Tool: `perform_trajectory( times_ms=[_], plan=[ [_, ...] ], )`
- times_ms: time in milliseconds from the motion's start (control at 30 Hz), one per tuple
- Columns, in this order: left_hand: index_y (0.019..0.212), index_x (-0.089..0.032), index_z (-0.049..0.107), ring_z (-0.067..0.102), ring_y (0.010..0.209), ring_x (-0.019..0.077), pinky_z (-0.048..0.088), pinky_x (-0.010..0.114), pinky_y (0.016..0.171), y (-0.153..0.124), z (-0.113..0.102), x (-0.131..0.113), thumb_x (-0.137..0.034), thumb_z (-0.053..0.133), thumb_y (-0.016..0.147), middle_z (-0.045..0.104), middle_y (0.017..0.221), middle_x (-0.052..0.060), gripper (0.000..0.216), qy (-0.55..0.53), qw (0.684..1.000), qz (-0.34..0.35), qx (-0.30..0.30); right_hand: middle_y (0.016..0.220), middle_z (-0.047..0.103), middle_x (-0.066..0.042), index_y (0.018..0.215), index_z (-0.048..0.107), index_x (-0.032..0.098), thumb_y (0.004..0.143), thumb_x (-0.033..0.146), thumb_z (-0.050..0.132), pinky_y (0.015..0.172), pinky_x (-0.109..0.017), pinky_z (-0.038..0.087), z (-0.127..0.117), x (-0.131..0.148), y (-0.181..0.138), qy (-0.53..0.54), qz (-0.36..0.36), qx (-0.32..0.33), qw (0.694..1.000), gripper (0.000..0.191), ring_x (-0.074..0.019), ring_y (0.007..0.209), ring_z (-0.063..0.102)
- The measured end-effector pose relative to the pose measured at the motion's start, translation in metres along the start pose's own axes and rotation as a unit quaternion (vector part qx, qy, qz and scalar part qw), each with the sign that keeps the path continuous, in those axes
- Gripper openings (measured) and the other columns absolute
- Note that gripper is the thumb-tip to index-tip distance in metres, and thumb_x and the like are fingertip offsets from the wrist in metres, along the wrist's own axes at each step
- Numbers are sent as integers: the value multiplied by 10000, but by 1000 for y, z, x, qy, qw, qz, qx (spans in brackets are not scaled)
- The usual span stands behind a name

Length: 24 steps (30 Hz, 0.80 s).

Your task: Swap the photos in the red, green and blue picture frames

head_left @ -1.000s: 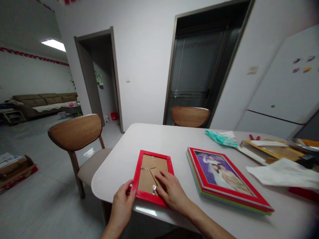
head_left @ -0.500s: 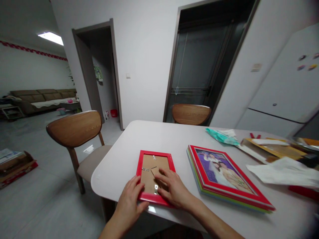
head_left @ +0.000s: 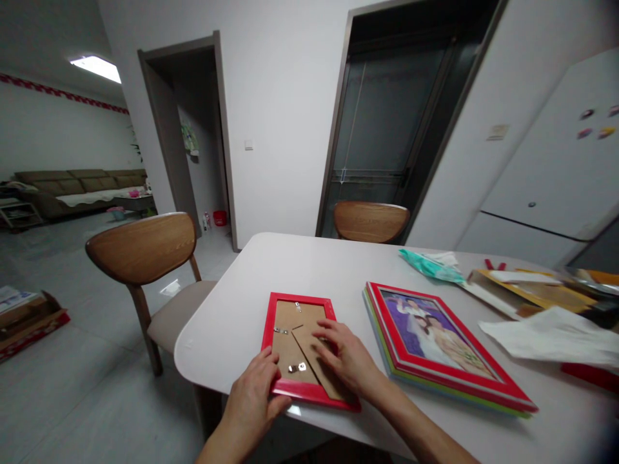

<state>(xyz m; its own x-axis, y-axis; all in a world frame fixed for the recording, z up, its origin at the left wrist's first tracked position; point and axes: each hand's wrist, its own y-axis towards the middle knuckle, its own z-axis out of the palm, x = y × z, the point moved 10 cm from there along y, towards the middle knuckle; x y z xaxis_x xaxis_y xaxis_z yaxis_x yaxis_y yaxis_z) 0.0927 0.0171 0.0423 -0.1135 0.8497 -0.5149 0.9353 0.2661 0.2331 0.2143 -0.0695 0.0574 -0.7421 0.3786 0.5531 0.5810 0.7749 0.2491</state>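
Observation:
A small red picture frame (head_left: 314, 391) lies face down at the table's near edge. Its brown backing board (head_left: 285, 351) has a slanted stand flap (head_left: 309, 345) and small metal clips at the top, left and bottom. The bottom clip (head_left: 296, 368) points sideways. My left hand (head_left: 254, 390) holds the frame's lower left corner, fingers along the left side and thumb at the bottom edge. Over the frame's right side is my right hand (head_left: 351, 357), its fingers bent and apart above the backing, holding nothing. Whether its fingertips touch the board I cannot tell.
To the right lies a stack of larger frames, a red one with a photo (head_left: 435, 328) on top. Beyond are a green packet (head_left: 428, 265), white paper (head_left: 551, 335) and a yellow envelope (head_left: 546, 293). Wooden chairs stand left (head_left: 145, 248) and behind (head_left: 371, 221) the table.
The bottom clip has swung from upright to sideways. My right hand has moved right, off the clip, uncovering more of the stand flap. My left hand stays at the corner.

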Motion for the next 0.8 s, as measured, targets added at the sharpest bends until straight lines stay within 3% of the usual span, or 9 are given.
perform_trajectory(
  times_ms=[167, 467, 633, 800],
  plan=[
    [868, -164, 552, 362, 1158, 258, 296, 417, 964, 4, 4, -8, -164, 624, 599, 492, 1185, 117, 278, 26, 999, 3, 47, 1029, 550, -92, 924, 613, 145, 675, 177, 476, 872, -285, 325, -5, -19, -2, -75, 36, 35, 996, 286, -195, 980, 456],
    [857, -172, 539, 295, 1202, 241, 237, 415, 994, 6, 8, -12, -185, 582, 654, 450, 1232, 108, 209, 29, 996, 10, 82, 813, 556, -80, 680, 612, 141, 706, 134, 428, 717, -218, 357, 2, -30, 22, -133, 46, 2, 990, 186, -148, 778, 488],
    [865, -173, 535, 282, 1209, 237, 218, 415, 1003, 4, 6, -13, -171, 577, 649, 450, 1233, 102, 220, 20, 997, 4, 81, 798, 555, -85, 687, 616, 136, 706, 128, 428, 676, -218, 363, -1, -30, 26, -145, 44, -5, 988, 189, -150, 737, 492],
    [873, -168, 534, 281, 1210, 237, 234, 408, 998, 3, 10, -9, -164, 584, 635, 428, 1254, 106, 243, 17, 997, -1, 79, 949, 560, -85, 931, 597, 151, 774, 188, 398, 775, -227, 333, 7, 4, 30, -126, -7, -18, 992, 256, -158, 883, 476]
  ],
)
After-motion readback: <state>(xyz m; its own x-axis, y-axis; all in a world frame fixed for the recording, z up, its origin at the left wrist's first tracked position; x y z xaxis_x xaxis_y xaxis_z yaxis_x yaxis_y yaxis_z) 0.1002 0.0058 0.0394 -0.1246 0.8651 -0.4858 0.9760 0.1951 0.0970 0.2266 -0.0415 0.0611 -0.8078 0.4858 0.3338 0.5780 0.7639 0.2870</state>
